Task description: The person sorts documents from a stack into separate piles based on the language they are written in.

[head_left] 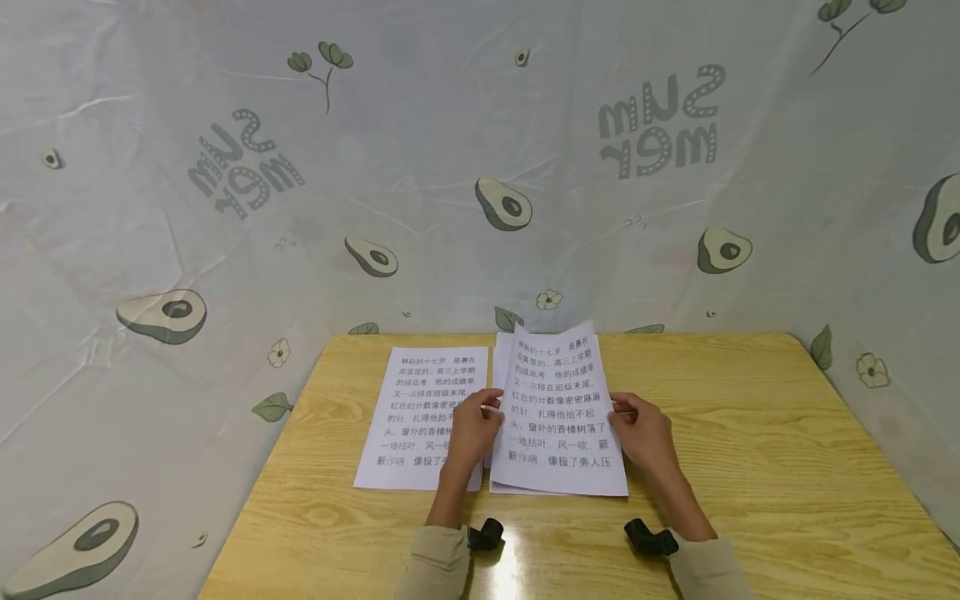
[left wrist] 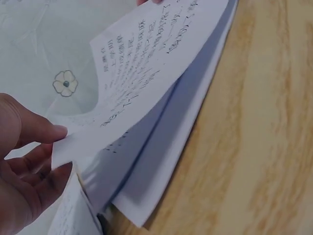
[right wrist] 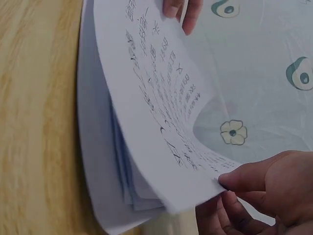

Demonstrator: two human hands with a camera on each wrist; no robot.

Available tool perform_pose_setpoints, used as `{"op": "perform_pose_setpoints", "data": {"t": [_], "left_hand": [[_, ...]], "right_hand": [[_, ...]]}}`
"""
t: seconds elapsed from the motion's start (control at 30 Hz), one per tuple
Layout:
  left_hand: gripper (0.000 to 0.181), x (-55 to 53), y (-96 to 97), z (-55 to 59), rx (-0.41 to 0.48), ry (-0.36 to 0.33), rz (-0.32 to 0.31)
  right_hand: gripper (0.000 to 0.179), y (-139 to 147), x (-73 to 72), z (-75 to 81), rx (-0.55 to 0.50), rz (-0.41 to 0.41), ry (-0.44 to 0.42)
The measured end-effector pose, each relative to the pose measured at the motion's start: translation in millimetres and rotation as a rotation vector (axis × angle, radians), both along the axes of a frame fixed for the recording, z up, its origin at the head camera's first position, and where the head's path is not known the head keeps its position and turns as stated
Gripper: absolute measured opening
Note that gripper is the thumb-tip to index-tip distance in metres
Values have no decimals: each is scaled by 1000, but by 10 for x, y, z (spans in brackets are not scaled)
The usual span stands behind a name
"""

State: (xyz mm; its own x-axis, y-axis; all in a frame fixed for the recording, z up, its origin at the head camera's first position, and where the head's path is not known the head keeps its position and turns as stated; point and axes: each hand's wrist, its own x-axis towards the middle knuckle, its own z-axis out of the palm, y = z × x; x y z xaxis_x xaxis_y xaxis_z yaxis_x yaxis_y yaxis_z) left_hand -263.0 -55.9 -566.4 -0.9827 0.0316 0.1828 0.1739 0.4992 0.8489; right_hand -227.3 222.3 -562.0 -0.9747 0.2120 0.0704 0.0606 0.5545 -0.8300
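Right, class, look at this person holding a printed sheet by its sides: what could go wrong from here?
First, the held sheet already bows between the left hand and right hand, so it might crease. Second, it curves up close over the sheets beneath, so it could drag them askew. Third, in the head view the left hand overlaps the neighbouring sheet and might nudge it; whether they touch is unclear.

The held sheet (head_left: 555,417) in front of you is smooth, matt paper, and so is the flat sheet (head_left: 420,408) beside it. Your table (head_left: 787,467) shows wood grain under a glossy finish. The backdrop (head_left: 420,125) looks creased and faintly shiny, cloth or plastic, you can't tell. Your 2 sleeves (head_left: 437,560) are matt cloth; the 2 wrist pieces (head_left: 650,540) look like plastic.
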Motion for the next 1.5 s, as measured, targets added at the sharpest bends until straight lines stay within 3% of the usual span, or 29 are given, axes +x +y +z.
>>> {"op": "perform_pose_setpoints", "data": {"t": [0.27, 0.53, 0.93, 1.2, 1.5], "left_hand": [[39, -26, -76, 62, 60, 36, 9], [40, -10, -116, 113, 78, 17, 14], [40, 9, -323, 133, 105, -8, 23], [40, 20, -543, 96, 98, 0, 59], [40, 24, -865, 105, 72, -31, 130]], "right_hand": [[41, 59, 19, 77, -64, -8, 19], [43, 72, 29, 100, -122, -3, 18], [47, -28, -35, 116, -208, 60, -2], [48, -217, -98, 149, -271, 112, -55], [47, -546, -202, 84, -348, 130, -90]]}}
